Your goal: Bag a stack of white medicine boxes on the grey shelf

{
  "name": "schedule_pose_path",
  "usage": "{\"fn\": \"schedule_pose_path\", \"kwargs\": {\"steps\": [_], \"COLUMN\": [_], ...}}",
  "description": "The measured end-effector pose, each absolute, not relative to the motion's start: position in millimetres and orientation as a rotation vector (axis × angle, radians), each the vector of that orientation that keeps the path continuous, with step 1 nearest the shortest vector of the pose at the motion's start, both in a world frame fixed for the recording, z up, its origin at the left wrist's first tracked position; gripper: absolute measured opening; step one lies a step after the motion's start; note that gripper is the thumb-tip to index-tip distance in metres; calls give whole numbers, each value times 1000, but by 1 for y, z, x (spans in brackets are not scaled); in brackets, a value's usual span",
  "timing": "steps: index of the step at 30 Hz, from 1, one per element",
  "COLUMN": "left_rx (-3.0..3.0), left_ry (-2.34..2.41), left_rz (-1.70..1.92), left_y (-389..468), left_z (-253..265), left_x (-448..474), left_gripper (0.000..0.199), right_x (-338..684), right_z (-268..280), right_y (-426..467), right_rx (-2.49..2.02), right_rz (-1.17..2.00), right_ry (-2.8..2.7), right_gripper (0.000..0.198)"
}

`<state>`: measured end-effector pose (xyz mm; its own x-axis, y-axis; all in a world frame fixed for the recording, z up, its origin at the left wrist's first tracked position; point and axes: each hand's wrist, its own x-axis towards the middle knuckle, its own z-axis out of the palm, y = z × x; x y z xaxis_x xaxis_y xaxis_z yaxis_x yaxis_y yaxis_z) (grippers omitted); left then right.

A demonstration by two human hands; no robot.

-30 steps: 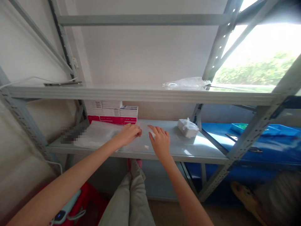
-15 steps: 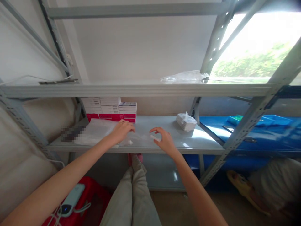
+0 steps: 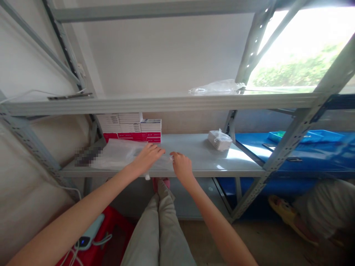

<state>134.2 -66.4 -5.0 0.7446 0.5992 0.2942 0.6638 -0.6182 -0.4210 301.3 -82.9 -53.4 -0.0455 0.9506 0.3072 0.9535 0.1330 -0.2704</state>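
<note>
A clear plastic bag (image 3: pixel 122 155) lies flat on the grey metal shelf (image 3: pixel 199 162). My left hand (image 3: pixel 148 157) rests on its right part, fingers spread and pressing down. My right hand (image 3: pixel 181 166) is just to the right, fingers curled and pinching the bag's right edge near a small white piece. A small white bit hangs below the shelf edge under my left hand.
Red and white boxes (image 3: pixel 130 127) are stacked at the shelf's back left. A wrapped white packet (image 3: pixel 220 140) sits at the back right. Another plastic bag (image 3: pixel 217 87) lies on the upper shelf. Blue trays (image 3: pixel 305 137) sit to the right; another person's leg (image 3: pixel 318 207) is lower right.
My right hand has moved left and closed, from open fingers to a pinch on the bag's edge. My left hand has shifted slightly right on the bag. The camera has tilted a little.
</note>
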Motion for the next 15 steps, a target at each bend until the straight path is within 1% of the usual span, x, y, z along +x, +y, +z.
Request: {"fn": "schedule_pose_path", "kwargs": {"steps": [2,5,8,11,15], "left_rx": [-2429,-2549,-2656,-2633,-2456], "left_ry": [-886,-720,-736,-839,-961], "left_rz": [-64,78,155,109,-24], "left_y": [-74,-87,-96,-95,-91], "left_z": [-11,-29,-49,-52,-30], "left_x": [136,137,129,107,85], "left_gripper": [31,40,37,28,29], "right_x": [304,310,322,339,353], "right_z": [-60,-63,-60,-58,-61], "right_y": [-78,-76,-75,-73,-74], "right_rx": [-1847,-1815,-1819,-1873,-1873], "right_rz": [-9,-35,-85,-167,-119], "right_ry": [-2017,-1991,-1960,-1928,-1896], "right_gripper": [35,34,35,37,36]}}
